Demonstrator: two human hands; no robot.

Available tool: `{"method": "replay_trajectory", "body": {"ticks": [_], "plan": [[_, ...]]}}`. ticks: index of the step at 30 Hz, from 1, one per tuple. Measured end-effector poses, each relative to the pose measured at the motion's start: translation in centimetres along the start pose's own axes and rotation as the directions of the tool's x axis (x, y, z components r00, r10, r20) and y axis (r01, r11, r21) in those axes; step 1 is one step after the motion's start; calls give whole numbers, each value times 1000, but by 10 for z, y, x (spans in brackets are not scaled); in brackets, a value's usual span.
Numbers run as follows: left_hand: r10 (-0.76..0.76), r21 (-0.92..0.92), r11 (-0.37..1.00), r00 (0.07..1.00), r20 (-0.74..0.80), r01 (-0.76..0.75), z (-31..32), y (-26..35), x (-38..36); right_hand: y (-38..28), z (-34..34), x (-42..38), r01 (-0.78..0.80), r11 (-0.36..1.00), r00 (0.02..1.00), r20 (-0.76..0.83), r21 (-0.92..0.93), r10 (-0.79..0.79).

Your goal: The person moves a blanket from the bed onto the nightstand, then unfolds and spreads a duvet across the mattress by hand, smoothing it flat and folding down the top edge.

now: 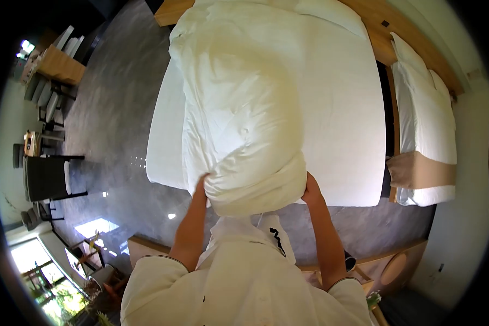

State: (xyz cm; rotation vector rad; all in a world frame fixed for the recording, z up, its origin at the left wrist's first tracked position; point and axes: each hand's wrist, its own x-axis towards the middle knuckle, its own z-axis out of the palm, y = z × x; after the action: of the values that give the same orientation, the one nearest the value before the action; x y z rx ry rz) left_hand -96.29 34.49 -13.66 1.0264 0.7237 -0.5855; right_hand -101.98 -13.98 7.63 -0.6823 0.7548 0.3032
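Observation:
A thick white duvet (244, 125) lies bunched lengthwise over the left and middle part of a bed, its near end folded into a rounded roll that overhangs the bed's foot. My left hand (202, 187) grips the left side of this near end. On the opposite side my right hand (311, 188) holds the duvet's right edge, with most fingers hidden by the cloth. Beneath it, a smooth white sheet (342, 125) covers the mattress. At the far end rests a white pillow (334, 16).
A second bed (424, 125) with a brown runner (418, 169) stands to the right, past a narrow dark gap. Grey polished floor (119, 98) extends left towards a dark armchair (46, 178). Behind my body is a low wooden bench or desk (402, 261).

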Motion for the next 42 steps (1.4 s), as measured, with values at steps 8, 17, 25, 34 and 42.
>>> {"method": "replay_trajectory", "body": {"ticks": [8,17,25,34,42], "plan": [[510,524,775,839,-190,-353,223,139,-211,-18,-87,59,393,281,816,191,-876,-546],[348,466,29,446,824,-884,397,19,-284,-163,170,-113,626,66,744,570,-777,-350],[281,463,38,453,846,-886,411,29,-326,-230,24,-58,737,476,505,-77,-479,-860],[472,719,191,705,530,-668,304,8,-195,-351,-205,-228,700,457,151,-512,-549,-846],[114,858,99,862,493,-504,274,-21,-64,-325,-498,-184,613,278,-166,-465,-739,-870]]}}
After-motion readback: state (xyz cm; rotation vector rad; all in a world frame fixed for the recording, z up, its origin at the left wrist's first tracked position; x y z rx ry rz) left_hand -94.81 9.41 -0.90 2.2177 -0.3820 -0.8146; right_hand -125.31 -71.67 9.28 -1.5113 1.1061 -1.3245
